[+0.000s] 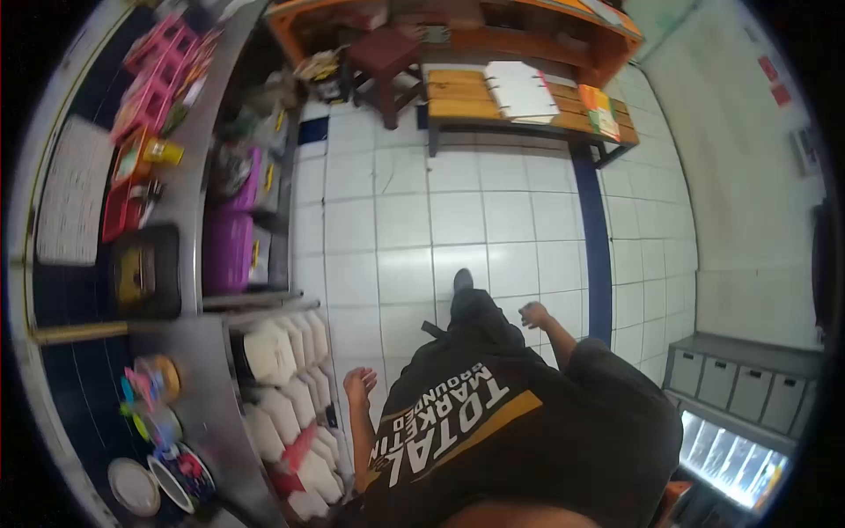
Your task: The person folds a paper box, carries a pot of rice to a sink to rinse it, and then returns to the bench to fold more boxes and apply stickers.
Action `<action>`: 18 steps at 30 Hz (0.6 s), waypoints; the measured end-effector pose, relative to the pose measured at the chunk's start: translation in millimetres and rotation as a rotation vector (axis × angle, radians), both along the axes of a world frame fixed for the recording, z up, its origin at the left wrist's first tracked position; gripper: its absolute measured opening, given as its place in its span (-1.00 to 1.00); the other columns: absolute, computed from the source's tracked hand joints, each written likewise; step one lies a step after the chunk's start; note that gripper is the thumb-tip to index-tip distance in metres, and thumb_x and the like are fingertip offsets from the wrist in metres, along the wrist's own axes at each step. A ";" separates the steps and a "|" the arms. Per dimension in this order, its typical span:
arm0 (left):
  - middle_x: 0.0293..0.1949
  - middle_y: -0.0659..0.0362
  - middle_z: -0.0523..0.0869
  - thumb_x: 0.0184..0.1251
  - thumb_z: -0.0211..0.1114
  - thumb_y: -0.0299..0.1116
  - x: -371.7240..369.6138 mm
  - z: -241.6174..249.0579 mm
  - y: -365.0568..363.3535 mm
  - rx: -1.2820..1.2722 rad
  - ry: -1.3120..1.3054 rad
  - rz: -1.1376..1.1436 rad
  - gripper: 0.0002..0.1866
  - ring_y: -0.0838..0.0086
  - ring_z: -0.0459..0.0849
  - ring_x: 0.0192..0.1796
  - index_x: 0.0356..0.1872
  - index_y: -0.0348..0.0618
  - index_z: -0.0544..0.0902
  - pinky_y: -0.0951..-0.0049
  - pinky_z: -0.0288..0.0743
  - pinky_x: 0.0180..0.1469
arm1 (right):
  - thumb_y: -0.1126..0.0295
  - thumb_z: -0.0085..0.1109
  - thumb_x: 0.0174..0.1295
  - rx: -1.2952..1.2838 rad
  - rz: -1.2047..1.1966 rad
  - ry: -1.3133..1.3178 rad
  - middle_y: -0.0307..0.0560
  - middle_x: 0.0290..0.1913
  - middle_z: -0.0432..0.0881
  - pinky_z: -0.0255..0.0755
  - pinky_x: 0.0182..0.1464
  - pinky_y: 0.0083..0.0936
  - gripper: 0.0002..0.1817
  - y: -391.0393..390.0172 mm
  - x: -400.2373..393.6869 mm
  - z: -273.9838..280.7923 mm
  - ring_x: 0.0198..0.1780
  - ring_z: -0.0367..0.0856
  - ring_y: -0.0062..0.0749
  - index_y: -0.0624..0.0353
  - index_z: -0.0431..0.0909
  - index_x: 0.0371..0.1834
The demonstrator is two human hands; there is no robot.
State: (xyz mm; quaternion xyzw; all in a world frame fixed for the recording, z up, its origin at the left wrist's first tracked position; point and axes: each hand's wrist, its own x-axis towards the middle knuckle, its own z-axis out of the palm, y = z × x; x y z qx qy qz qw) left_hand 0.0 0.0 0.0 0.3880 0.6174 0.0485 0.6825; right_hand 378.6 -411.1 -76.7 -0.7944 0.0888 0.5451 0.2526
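Observation:
My left hand (359,385) hangs at my side, beside the shelf of white containers (268,352), apart from them. Its fingers are loosely bent and somewhat apart, with nothing seen in them. On the other side, my right hand (533,314) is held out above the tiled floor (458,211). Its fingers are half curled and a little apart, and no object shows in it. Neither hand touches anything. One dark shoe (463,280) is forward on the tiles, below my dark printed shirt (493,405).
Ahead stands a wooden bench (466,92) with an open binder (521,91) and a colourful booklet (600,112). Beside it is a dark red stool (385,62). A metal counter (198,361) runs along the left, with purple bins (231,251) underneath. Grey drawers (717,378) line the right.

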 end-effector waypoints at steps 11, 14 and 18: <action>-0.10 -0.06 0.68 0.37 0.07 -0.32 274.0 -27.1 106.3 -0.107 0.237 -0.501 -0.65 0.17 0.75 -0.21 0.10 -0.26 0.46 0.23 0.64 -0.22 | 0.23 0.09 0.30 -0.012 -0.258 -0.031 0.05 -0.21 0.70 0.65 -0.26 -0.31 -0.59 -4.9 172.6 -6.1 -0.25 0.73 -0.26 0.36 0.56 0.04; -0.14 -0.05 0.70 0.37 0.08 -0.32 375.7 -55.4 168.8 -0.076 0.221 -0.599 -0.68 0.18 0.75 -0.26 0.06 -0.27 0.49 0.23 0.65 -0.28 | 0.21 0.11 0.31 0.043 -0.441 -0.152 0.00 -0.23 0.70 0.61 -0.30 -0.41 -0.61 48.1 238.5 1.0 -0.26 0.73 -0.31 0.31 0.56 0.03; -0.18 -0.04 0.71 0.39 0.10 -0.30 519.8 -97.2 251.7 -0.014 0.204 -0.696 -0.70 0.21 0.74 -0.26 0.01 -0.29 0.51 0.24 0.64 -0.29 | 0.19 0.12 0.34 0.151 -0.645 -0.322 -0.02 -0.23 0.70 0.58 -0.32 -0.47 -0.63 118.6 289.4 22.2 -0.26 0.72 -0.36 0.26 0.57 0.02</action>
